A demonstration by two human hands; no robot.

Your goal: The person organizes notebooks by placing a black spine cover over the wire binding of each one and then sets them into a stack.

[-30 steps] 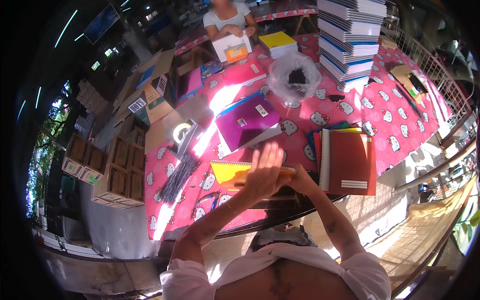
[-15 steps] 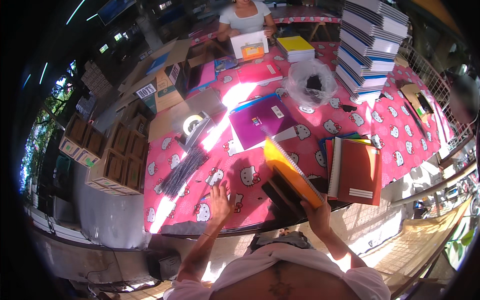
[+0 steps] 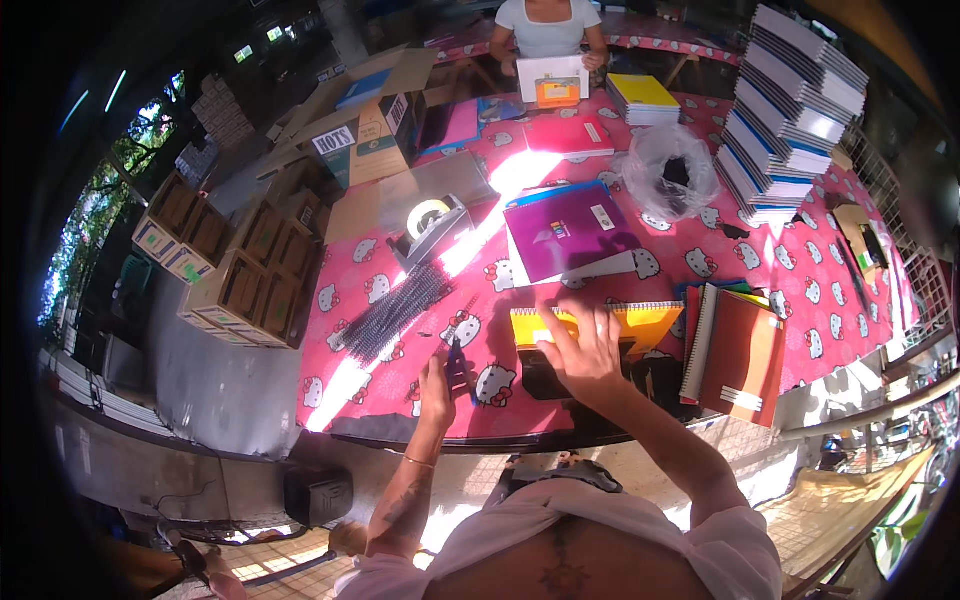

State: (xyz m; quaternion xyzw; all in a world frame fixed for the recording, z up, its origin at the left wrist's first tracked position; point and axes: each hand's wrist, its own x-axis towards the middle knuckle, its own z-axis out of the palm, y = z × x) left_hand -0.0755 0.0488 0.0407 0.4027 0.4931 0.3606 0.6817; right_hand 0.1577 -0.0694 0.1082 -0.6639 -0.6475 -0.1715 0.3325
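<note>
My left hand (image 3: 437,396) is closed around dark blue-handled pliers (image 3: 457,366), near the table's front edge. My right hand (image 3: 588,358) lies with fingers spread across a yellow spiral notebook (image 3: 640,326), its fingertips by the coil at the far edge. Beneath the notebook is a dark block (image 3: 540,378), partly covered by the notebook and my hand. Just right of it rests a pile of spiral notebooks, a reddish-brown one (image 3: 742,358) on top. Left of the pliers lies a bundle of black plastic binding coils (image 3: 402,310).
Beyond my hands are a purple folder (image 3: 565,235), a tape dispenser (image 3: 432,228) and a clear plastic bag (image 3: 668,172). A tall notebook stack (image 3: 780,125) stands at the back right. Cardboard boxes (image 3: 262,275) flank the table's left. Across the table, a person (image 3: 548,40) holds a white sheet.
The notebook has gone from tilted in my right hand to lying across the dark block, coil edge away from me. My left hand has taken hold of the pliers. The view has shifted left.
</note>
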